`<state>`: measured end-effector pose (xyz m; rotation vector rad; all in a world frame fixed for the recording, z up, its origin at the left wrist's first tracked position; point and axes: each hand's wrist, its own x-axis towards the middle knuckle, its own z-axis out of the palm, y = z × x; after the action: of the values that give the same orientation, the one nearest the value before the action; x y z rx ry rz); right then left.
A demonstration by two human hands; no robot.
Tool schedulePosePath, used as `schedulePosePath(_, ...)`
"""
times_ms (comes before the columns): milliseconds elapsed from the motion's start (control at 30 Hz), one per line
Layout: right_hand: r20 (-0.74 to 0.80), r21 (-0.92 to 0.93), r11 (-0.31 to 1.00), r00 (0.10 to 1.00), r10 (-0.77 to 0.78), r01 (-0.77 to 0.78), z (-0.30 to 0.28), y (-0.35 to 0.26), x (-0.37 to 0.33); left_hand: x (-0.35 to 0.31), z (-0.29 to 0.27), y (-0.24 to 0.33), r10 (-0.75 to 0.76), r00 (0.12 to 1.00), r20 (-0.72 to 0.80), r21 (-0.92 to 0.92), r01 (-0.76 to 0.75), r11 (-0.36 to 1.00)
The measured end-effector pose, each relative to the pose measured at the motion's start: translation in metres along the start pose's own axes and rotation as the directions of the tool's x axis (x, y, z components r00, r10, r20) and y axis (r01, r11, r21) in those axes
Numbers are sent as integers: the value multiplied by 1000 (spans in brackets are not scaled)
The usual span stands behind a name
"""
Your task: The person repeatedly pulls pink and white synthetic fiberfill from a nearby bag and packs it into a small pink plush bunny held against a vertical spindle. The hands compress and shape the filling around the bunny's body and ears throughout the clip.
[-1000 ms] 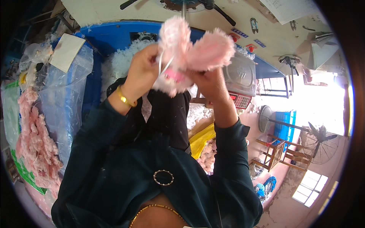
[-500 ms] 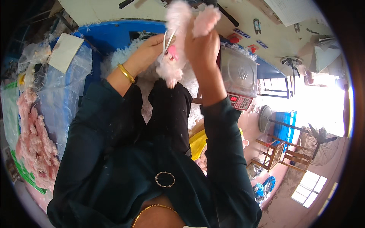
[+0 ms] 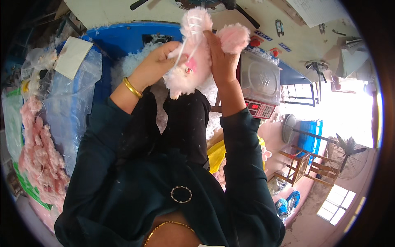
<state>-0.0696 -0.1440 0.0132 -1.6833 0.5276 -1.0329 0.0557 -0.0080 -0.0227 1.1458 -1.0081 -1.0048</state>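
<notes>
A fluffy pink plush toy (image 3: 202, 66) hangs between my hands, above my dark-trousered knees. Its face, with a red eye and a bright pink patch, is turned toward the lower part of the view. White lace (image 3: 196, 20) crisscrosses over its upper end, and loose strands trail down past my left fingers. My left hand (image 3: 157, 62), with a gold bangle at the wrist, pinches the toy's left side near the strands. Round its right side my right hand (image 3: 224, 66) is closed, thumb along the fur. A round pink tuft (image 3: 234, 38) sticks out beyond that hand.
White stuffing (image 3: 127, 64) lies in the blue bin (image 3: 105, 35) ahead. On the right stands a scale (image 3: 259, 109) with a transparent tray (image 3: 260, 78). Snips (image 3: 279, 28) lie on the pale table (image 3: 251, 12). Pink plush pieces (image 3: 41, 152) and plastic bags are at the left.
The toy has turned so that more of its face and the crisscross lacing show. Its lower end has swung slightly left. My right hand has shifted a little right and lower.
</notes>
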Motion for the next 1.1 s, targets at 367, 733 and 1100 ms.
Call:
schedulePosePath(367, -175, -105, 978, 971, 162, -182, 24, 2, 19, 4, 60, 18, 394, 892, -222, 916, 53, 397)
schedulePosePath(733, -168, -547, 836, 984, -52, -49, 18, -4, 10, -18, 62, 11, 552, 785, -282, 794, -132, 594)
schedulePosePath(1100, 687, 339, 530, 589, 425, -777, -46, 0, -55, -31, 49, 5, 137, 908, -397, -9, -153, 988)
